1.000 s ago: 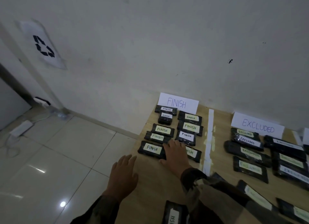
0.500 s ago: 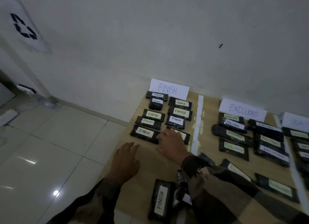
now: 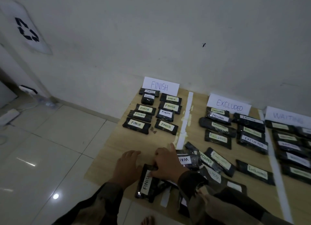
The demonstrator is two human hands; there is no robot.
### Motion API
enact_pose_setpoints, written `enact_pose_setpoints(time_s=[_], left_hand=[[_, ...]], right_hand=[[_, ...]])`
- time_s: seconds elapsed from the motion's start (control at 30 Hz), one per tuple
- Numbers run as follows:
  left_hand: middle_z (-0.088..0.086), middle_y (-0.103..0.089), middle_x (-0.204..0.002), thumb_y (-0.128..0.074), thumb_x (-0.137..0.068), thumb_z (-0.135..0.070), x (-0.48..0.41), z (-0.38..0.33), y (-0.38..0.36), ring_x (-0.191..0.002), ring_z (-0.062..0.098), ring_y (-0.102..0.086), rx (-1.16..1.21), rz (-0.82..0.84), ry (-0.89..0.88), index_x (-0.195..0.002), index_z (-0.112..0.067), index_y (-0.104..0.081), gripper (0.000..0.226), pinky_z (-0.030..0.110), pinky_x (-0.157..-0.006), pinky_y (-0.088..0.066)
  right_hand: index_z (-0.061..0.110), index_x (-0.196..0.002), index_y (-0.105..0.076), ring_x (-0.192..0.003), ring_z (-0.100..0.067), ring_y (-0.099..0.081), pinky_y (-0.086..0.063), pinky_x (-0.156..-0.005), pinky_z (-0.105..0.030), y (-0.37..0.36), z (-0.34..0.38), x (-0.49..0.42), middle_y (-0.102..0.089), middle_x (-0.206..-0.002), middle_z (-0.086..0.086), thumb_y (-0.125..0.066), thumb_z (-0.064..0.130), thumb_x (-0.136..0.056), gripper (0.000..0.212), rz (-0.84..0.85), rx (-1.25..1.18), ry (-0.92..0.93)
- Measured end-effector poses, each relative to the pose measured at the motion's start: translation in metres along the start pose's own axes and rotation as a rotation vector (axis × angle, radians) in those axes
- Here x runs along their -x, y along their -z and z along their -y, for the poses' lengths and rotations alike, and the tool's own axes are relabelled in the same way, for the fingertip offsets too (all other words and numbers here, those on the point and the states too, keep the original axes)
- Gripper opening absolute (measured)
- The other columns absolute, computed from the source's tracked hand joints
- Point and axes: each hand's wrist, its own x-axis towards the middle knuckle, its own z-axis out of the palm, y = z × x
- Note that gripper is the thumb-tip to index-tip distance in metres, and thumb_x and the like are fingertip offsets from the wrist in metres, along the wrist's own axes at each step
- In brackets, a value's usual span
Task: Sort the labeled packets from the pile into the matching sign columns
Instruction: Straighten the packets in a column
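right hand (image 3: 166, 164) gripping FINISH packet (image 3: 146, 185), FINISH sign (image 3: 160, 86) beyond

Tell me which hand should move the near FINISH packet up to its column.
Right, probably. The right hand pinches the top end of the FINISH packet; the left hand lies flat on the board beside it, holding nothing.

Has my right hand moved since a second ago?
Yes: the right hand pulled back from the FINISH sign toward the person, now gripping a FINISH packet.
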Motion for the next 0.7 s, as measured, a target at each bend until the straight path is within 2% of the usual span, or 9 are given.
enact_pose_setpoints(time_s=[0.1,0.2,0.3,0.37,0.47,0.53,0.6,0.63,0.7], left_hand=[[0.002,-0.047,-0.136,-0.054,-0.090,-0.032,0.010,-0.008,-0.003,-0.123,0.020,-0.044,0.159,0.001,0.101,-0.138,-0.021,-0.039,0.051,0.034,-0.100,-0.040],[0.002,-0.062,-0.115,-0.058,-0.089,-0.033,0.019,-0.018,0.001,-0.098,0.017,-0.059,0.404,0.030,0.237,-0.133,-0.022,-0.043,0.047,0.029,-0.079,-0.048],[0.001,-0.064,-0.093,-0.063,-0.088,-0.029,0.022,-0.026,0.003,-0.082,0.015,-0.062,0.604,0.013,0.316,-0.122,-0.018,-0.051,0.038,0.026,-0.066,-0.047],[0.005,-0.063,-0.090,-0.065,-0.087,-0.020,0.024,-0.032,0.009,-0.080,0.017,-0.061,0.775,-0.014,0.351,-0.116,-0.012,-0.053,0.032,0.025,-0.064,-0.048],[0.013,-0.060,-0.101,-0.064,-0.086,-0.009,0.026,-0.043,0.021,-0.083,0.020,-0.061,1.024,-0.021,0.382,-0.109,-0.007,-0.053,0.025,0.026,-0.059,-0.052],[0.012,-0.060,-0.099,-0.064,-0.086,-0.006,0.026,-0.050,0.025,-0.081,0.019,-0.061,1.050,-0.053,0.360,-0.099,-0.007,-0.055,0.016,0.023,-0.055,-0.052],[0.009,-0.061,-0.093,-0.065,-0.085,-0.007,0.024,-0.054,0.028,-0.080,0.019,-0.061,0.982,-0.093,0.304,-0.092,-0.009,-0.058,0.010,0.022,-0.057,-0.052],[0.007,-0.061,-0.091,-0.065,-0.085,-0.007,0.023,-0.056,0.029,-0.082,0.020,-0.061,0.944,-0.104,0.275,-0.091,-0.010,-0.060,0.009,0.023,-0.060,-0.053],[0.004,-0.061,-0.091,-0.065,-0.085,-0.008,0.022,-0.060,0.030,-0.085,0.020,-0.061,0.912,-0.102,0.236,-0.093,-0.010,-0.062,0.009,0.027,-0.066,-0.053]], right_hand=[[0.018,-0.087,-0.062,-0.102,-0.021,-0.050,0.007,-0.114,-0.055,0.002,0.002,0.011,-0.054,-0.102,0.000,-0.064,0.055,-0.077,0.039,-0.137,-0.214,-0.120],[0.022,-0.080,-0.052,-0.087,-0.015,-0.056,0.011,-0.115,-0.049,0.004,-0.002,0.023,-0.056,-0.080,0.007,-0.066,0.052,-0.079,0.033,-0.282,-0.525,-0.222],[0.029,-0.074,-0.050,-0.071,0.000,-0.051,-0.001,-0.117,-0.049,-0.001,-0.012,0.029,-0.054,-0.070,0.013,-0.073,0.048,-0.075,0.030,-0.353,-0.743,-0.268],[0.033,-0.069,-0.047,-0.069,0.003,-0.048,-0.012,-0.115,-0.052,-0.004,-0.017,0.033,-0.052,-0.068,0.013,-0.075,0.049,-0.073,0.032,-0.353,-0.810,-0.276],[0.031,-0.076,-0.048,-0.074,-0.007,-0.052,-0.010,-0.114,-0.049,-0.001,-0.022,0.043,-0.052,-0.068,0.012,-0.074,0.051,-0.073,0.032,-0.359,-0.773,-0.298],[0.028,-0.096,-0.052,-0.088,-0.012,-0.056,-0.007,-0.115,-0.049,0.004,-0.022,0.053,-0.056,-0.081,0.015,-0.071,0.051,-0.076,0.035,-0.367,-0.668,-0.256],[0.029,-0.126,-0.044,-0.114,-0.014,-0.051,-0.001,-0.116,-0.050,0.007,-0.024,0.061,-0.057,-0.115,0.010,-0.070,0.050,-0.076,0.060,-0.352,-0.548,-0.177],[0.029,-0.136,-0.037,-0.124,-0.015,-0.044,0.000,-0.116,-0.052,0.007,-0.025,0.064,-0.051,-0.130,0.008,-0.069,0.050,-0.075,0.071,-0.359,-0.483,-0.132],[0.027,-0.142,-0.034,-0.132,-0.018,-0.036,-0.007,-0.114,-0.057,0.005,-0.026,0.067,-0.042,-0.141,0.003,-0.067,0.049,-0.074,0.079,-0.405,-0.345,-0.032]])
